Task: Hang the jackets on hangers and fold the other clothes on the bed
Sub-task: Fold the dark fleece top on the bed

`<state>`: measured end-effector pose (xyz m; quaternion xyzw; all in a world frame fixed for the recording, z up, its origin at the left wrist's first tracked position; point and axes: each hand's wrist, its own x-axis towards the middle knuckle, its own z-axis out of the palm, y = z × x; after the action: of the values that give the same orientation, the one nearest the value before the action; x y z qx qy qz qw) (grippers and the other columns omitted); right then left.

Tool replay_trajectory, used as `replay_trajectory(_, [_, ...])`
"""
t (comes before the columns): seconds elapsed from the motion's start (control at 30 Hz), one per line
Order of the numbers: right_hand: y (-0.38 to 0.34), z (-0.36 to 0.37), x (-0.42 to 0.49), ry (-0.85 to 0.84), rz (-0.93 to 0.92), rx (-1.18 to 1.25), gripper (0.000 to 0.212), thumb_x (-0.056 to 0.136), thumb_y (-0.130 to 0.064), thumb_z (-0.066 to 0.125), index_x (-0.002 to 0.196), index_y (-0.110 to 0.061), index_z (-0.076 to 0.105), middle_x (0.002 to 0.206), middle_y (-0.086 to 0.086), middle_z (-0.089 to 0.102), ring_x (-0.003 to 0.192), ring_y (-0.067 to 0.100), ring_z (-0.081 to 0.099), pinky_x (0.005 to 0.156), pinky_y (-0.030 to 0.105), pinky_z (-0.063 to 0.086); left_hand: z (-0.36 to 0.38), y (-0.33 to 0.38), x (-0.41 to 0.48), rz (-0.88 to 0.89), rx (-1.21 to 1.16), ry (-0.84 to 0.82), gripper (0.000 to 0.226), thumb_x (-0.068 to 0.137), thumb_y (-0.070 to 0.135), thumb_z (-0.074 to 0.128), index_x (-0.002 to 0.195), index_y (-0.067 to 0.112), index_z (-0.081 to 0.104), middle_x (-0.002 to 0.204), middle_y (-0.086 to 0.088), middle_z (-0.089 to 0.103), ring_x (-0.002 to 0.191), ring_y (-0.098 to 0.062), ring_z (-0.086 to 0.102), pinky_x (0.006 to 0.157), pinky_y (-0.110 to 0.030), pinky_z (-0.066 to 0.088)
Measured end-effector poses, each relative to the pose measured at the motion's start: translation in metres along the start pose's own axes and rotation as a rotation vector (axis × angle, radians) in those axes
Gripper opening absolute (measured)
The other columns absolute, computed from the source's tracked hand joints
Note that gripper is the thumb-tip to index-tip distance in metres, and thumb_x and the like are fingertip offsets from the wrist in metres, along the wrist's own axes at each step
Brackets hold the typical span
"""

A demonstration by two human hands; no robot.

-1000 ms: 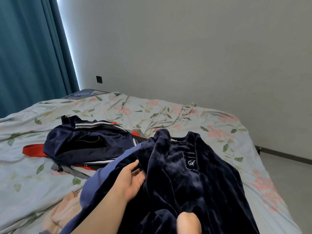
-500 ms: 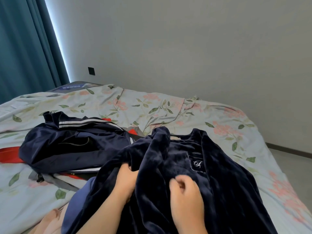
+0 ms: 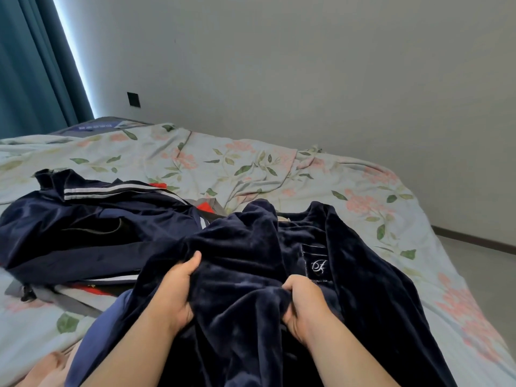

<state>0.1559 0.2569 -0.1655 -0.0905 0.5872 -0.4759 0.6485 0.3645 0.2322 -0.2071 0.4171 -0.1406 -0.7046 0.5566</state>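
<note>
Both hands are bunched into the navy velvet top (image 3: 251,275) lying on the floral bed (image 3: 279,169), left hand (image 3: 176,291) and right hand (image 3: 304,308) each fisting a fold, probably to shake it flat before folding, with the striped navy jacket (image 3: 92,227) heaped just left.

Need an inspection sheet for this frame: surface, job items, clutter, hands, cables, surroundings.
Surface: bed under a rumpled floral sheet.
Job's things: velvet garment bunched in front; striped navy jacket at left, lying on a red-grey garment; blue garment under the velvet one; peach garment bottom left; no hangers seen.
Clutter: nothing seen.
Grippers: left hand and right hand both grip the velvet garment.
Cables: nothing seen.
Surroundings: teal curtain, dark wall plate, grey wall, floor at right.
</note>
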Motion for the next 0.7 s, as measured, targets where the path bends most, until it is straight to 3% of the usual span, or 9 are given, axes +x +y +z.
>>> replay_trajectory(0.1, [0.008,-0.002,-0.005,-0.221,0.008,-0.159,0.019,0.093,-0.012,0.059,0.085,0.001,0.071,0.078,0.013,0.073,0.067,0.027,0.072,0.058,0.035,0.059,0.003,0.007,-0.005,-0.053,-0.049,-0.006,0.058,0.086,0.053,0.062,0.123,0.008,0.067,0.123,-0.018,0.067,0.111,-0.038,0.065,0.096,-0.052,0.05])
replay_trajectory(0.17, [0.007,-0.003,-0.01,-0.334,-0.01,-0.211,0.026,0.093,-0.03,0.067,0.101,-0.007,0.076,0.099,0.012,0.077,0.088,0.025,0.075,0.072,0.036,0.061,0.009,0.01,-0.011,-0.055,-0.078,-0.026,0.062,0.083,0.057,0.064,0.119,0.008,0.07,0.124,-0.019,0.066,0.112,-0.039,0.064,0.099,-0.051,0.047])
replay_trajectory(0.23, [0.009,-0.006,-0.018,-0.352,-0.08,-0.377,0.021,0.087,-0.031,0.073,0.096,-0.013,0.074,0.095,0.006,0.077,0.083,0.019,0.075,0.068,0.031,0.059,0.015,0.011,-0.023,-0.025,-0.089,-0.069,0.06,0.084,0.053,0.064,0.121,0.006,0.069,0.126,-0.019,0.065,0.115,-0.037,0.063,0.098,-0.05,0.048])
replay_trajectory(0.33, [0.016,-0.014,-0.039,-0.231,-0.181,-0.586,0.007,0.078,-0.016,0.072,0.077,-0.013,0.066,0.075,0.005,0.07,0.064,0.02,0.065,0.053,0.028,0.049,0.02,0.008,-0.05,0.011,-0.055,-0.093,0.054,0.084,0.037,0.065,0.126,0.003,0.062,0.121,-0.018,0.068,0.109,-0.033,0.067,0.082,-0.044,0.058])
replay_trajectory(0.4, [0.025,-0.024,-0.056,-0.166,-0.187,-0.588,0.018,0.078,-0.026,0.069,0.078,-0.009,0.062,0.075,0.013,0.064,0.065,0.027,0.061,0.057,0.033,0.05,0.01,-0.004,-0.074,-0.017,0.001,-0.116,0.052,0.085,0.031,0.066,0.129,0.004,0.061,0.125,-0.018,0.066,0.113,-0.032,0.065,0.084,-0.045,0.058])
replay_trajectory(0.47, [0.037,-0.031,-0.076,-0.175,-0.143,-0.563,0.055,0.074,-0.052,0.071,0.092,0.0,0.066,0.089,0.017,0.072,0.081,0.034,0.071,0.076,0.039,0.059,-0.001,-0.021,-0.101,-0.101,0.152,-0.189,0.049,0.087,0.028,0.067,0.131,0.007,0.061,0.131,-0.017,0.062,0.122,-0.033,0.059,0.095,-0.046,0.053])
replay_trajectory(0.53, [0.055,-0.033,-0.097,-0.201,-0.153,-0.595,0.062,0.062,-0.063,0.074,0.099,-0.013,0.072,0.094,0.003,0.076,0.087,0.023,0.074,0.082,0.041,0.061,-0.007,-0.036,-0.124,-0.121,0.383,-0.285,0.037,0.086,0.018,0.069,0.122,0.01,0.067,0.124,-0.016,0.066,0.115,-0.032,0.064,0.09,-0.041,0.055])
replay_trajectory(0.6, [0.074,-0.036,-0.11,-0.153,-0.203,-0.72,0.044,0.062,-0.048,0.075,0.097,-0.023,0.069,0.092,-0.002,0.075,0.084,0.018,0.073,0.08,0.042,0.061,-0.003,-0.044,-0.137,-0.094,0.552,-0.27,0.023,0.088,0.006,0.065,0.108,0.013,0.074,0.109,-0.014,0.073,0.097,-0.027,0.071,0.077,-0.033,0.057])
replay_trajectory(0.7, [0.086,-0.042,-0.122,-0.064,-0.124,-0.726,0.03,0.073,-0.015,0.066,0.102,-0.017,0.063,0.097,0.008,0.072,0.088,0.029,0.07,0.084,0.049,0.059,0.004,-0.04,-0.149,-0.064,0.548,-0.137,0.025,0.098,0.007,0.053,0.115,0.016,0.068,0.113,-0.012,0.072,0.101,-0.029,0.071,0.074,-0.041,0.057])
